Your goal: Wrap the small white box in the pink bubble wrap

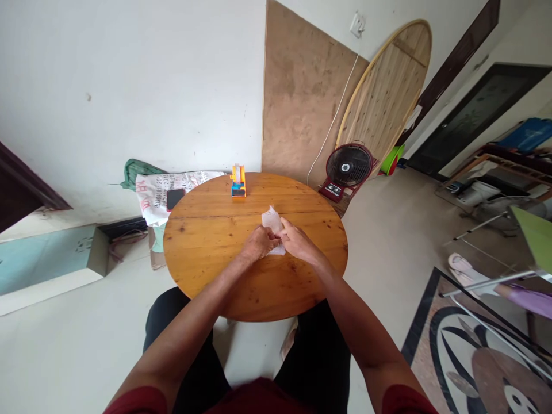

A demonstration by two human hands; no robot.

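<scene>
Pinching crinkled translucent plastic (271, 219): left hand (260, 243) and right hand (297, 240) close together, fingers narrow on it, near middle of round table (202, 241), well in from edge. Room on tabletop left, right and toward near edge. Smooth knotty wood, straight seam. Orange tape dispenser (238, 183) stands by far edge. Beyond left edge, printed sack (150, 198) under dark phone (175, 199); beyond right, dark-red fan (349, 167) before leaning board (388, 86).

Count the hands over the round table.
2: the left hand and the right hand, side by side near the middle of the table, both holding a whitish piece. No other hand shows there.
</scene>
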